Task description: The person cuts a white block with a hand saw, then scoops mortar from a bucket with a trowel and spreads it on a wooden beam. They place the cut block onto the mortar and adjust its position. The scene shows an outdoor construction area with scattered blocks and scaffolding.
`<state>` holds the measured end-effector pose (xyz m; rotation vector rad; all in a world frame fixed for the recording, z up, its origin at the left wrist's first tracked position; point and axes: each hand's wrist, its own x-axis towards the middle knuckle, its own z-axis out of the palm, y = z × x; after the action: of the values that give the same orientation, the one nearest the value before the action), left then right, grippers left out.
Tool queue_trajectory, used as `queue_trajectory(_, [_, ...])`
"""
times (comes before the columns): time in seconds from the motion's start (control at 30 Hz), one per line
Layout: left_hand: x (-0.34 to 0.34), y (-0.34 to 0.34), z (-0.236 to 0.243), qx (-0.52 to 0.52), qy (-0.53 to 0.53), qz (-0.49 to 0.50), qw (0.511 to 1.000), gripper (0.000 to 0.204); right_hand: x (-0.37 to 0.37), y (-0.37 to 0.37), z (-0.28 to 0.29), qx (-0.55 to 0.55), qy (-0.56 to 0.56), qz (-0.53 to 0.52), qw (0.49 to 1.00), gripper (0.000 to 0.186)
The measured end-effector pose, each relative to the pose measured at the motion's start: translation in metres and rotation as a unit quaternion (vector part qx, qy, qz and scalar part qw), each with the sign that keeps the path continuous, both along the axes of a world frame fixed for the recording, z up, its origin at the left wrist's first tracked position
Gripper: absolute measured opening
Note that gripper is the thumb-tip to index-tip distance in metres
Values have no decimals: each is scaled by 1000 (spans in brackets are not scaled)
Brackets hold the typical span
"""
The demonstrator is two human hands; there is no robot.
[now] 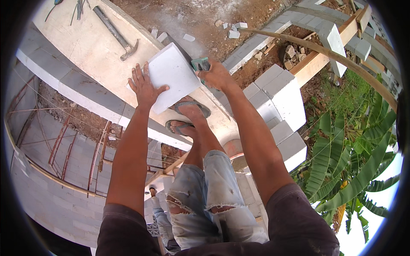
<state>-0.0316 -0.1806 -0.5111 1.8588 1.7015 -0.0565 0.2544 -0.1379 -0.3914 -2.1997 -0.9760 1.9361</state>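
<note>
Outdoor masonry site: pale plank platform (85,47) above block walls. Left hand (144,87) lies flat, fingers released, on white block (173,74). Right hand (218,76) fingers grasp a partly hidden green tool (200,64).

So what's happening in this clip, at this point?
A person stands in sandals on a pale plank high on a block-built structure. The left hand lies flat on a white block, steadying it, while the right hand presses a green-handled tool against the block's far edge. A hammer lies farther along the plank, with stacked grey blocks to the right.
</note>
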Motion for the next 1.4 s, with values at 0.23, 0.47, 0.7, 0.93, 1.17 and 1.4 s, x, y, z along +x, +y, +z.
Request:
queue_trajectory(0.23, [-12, -8, 7, 27, 4, 14, 1000, 135, 29, -77, 122, 30, 23, -57, 998, 63])
queue_trajectory(0.47, [-5, 4, 1, -3, -11, 23, 1000, 138, 23, -78, -2, 3, -40, 25, 999, 63])
queue_trajectory(0.7, [-11, -4, 14, -22, 5, 40, 999, 135, 9, -60, 142, -80, -60, -80, 992, 50])
queue_trajectory(0.93, [-1, 8, 23, -38, -17, 42, 998, 132, 55, -75, -23, -42, -74, 75, 994, 48])
queue_trajectory(1.17, [-11, 5, 39, -87, -40, 73, 993, 130, -40, -20, 89, 125, -135, 253, 950, 68])
queue_trajectory(1.4, [-15, -10, 20, -46, 0, 55, 997, 124, -183, 76, 27, 508, -7, 498, 702, 78])
